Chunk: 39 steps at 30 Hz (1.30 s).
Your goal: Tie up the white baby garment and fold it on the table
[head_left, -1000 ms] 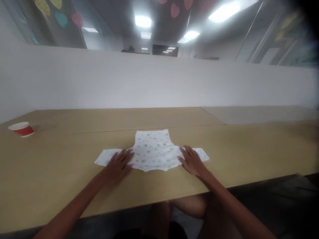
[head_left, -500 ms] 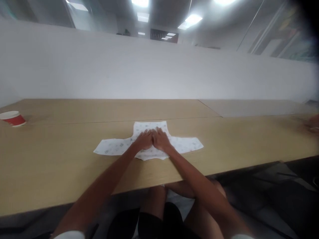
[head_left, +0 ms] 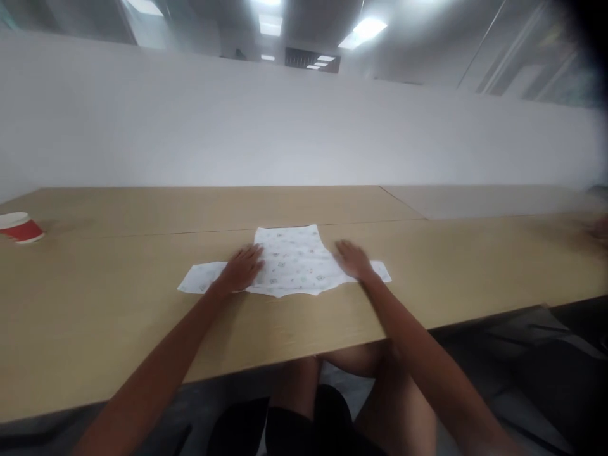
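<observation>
A small white garment (head_left: 297,263) with a faint grey print lies spread flat on the wooden table (head_left: 304,323). Its two sleeve-like side parts stretch out left and right. My left hand (head_left: 241,266) rests palm down where the left part joins the body, fingers extended. On the right part lies my right hand (head_left: 354,258), also flat with its fingers stretched out. Neither hand grips the cloth. The stretch of cloth under each palm is hidden.
A red and white paper cup (head_left: 21,228) stands at the table's far left. At the right edge is another person's blurred hand (head_left: 599,231). A white partition (head_left: 304,126) rises behind the table. Below the front edge are my legs (head_left: 294,386).
My hands were together at the garment's middle. They have slid apart over the cloth, the left one leftward and the right one rightward, uncovering the printed centre.
</observation>
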Motion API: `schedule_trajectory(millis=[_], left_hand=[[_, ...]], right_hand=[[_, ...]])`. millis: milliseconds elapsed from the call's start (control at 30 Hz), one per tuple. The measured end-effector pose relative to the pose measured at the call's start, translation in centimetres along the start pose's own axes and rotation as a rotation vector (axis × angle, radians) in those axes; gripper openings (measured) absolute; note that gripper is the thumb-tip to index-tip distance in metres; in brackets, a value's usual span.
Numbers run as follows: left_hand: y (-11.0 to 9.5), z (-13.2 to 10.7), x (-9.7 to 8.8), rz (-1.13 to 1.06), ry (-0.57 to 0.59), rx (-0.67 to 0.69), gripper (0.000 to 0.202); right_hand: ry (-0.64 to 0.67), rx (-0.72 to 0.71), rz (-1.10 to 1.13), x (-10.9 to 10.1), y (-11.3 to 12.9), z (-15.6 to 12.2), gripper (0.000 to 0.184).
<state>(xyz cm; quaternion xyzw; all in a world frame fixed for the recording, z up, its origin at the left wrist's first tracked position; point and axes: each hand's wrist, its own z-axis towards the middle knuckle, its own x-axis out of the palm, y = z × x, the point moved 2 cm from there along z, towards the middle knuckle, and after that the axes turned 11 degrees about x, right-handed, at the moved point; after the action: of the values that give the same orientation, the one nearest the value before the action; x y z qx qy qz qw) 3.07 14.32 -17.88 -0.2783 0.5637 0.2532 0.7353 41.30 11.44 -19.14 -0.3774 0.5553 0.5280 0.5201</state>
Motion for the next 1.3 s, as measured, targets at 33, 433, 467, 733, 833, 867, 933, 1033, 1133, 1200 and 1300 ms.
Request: schedule_trajectory(millis=[33, 433, 467, 733, 833, 867, 933, 1033, 1133, 1200, 1300], left_hand=[[0.6, -0.7, -0.2, -0.011, -0.016, -0.003, 0.062], [6.8, -7.8, -3.4, 0.021, -0.022, -0.094, 0.065], [6.9, -8.0, -3.6, 0.018, -0.029, -0.093, 0.066], [-1.2, -3.8, -5.0, -0.482, -0.311, -0.124, 0.065], [-6.4, 0.6, -3.7, -1.317, -0.151, -0.249, 0.075], [-8.0, 2.0, -3.1, -1.574, 0.000, -0.266, 0.084], [-9.9, 3.8, -2.2, -1.915, 0.180, -0.300, 0.097], [-9.9, 4.5, -1.4, -2.036, 0.162, -0.419, 0.102], [-8.7, 3.9, -1.5, -1.988, 0.133, -0.518, 0.099], [-8.1, 3.5, -1.9, -1.938, 0.099, -0.513, 0.094], [-7.5, 3.3, -2.4, -1.732, 0.081, -0.456, 0.077]], right_hand=[[-0.021, 0.001, 0.001, -0.2, -1.3, -0.3, 0.059], [-0.231, -0.087, 0.265, -2.8, -9.2, -3.7, 0.056], [-0.217, -0.071, 0.282, -3.0, -9.4, -3.8, 0.056], [0.368, 0.180, 0.725, -9.1, -7.4, -3.2, 0.050], [0.320, 0.075, 0.978, -12.9, -1.9, -2.5, 0.049], [0.395, -0.021, 1.129, -13.6, 0.4, -2.3, 0.051], [0.363, -0.052, 1.335, -14.0, 4.0, -1.6, 0.053], [0.075, 0.107, 1.282, -11.7, 6.2, -0.4, 0.050], [-0.064, 0.170, 1.197, -7.3, 5.8, 0.9, 0.045], [-0.122, 0.186, 1.168, -4.4, 4.9, 1.9, 0.043], [-0.142, 0.143, 1.103, -1.6, 4.0, 2.7, 0.039]])
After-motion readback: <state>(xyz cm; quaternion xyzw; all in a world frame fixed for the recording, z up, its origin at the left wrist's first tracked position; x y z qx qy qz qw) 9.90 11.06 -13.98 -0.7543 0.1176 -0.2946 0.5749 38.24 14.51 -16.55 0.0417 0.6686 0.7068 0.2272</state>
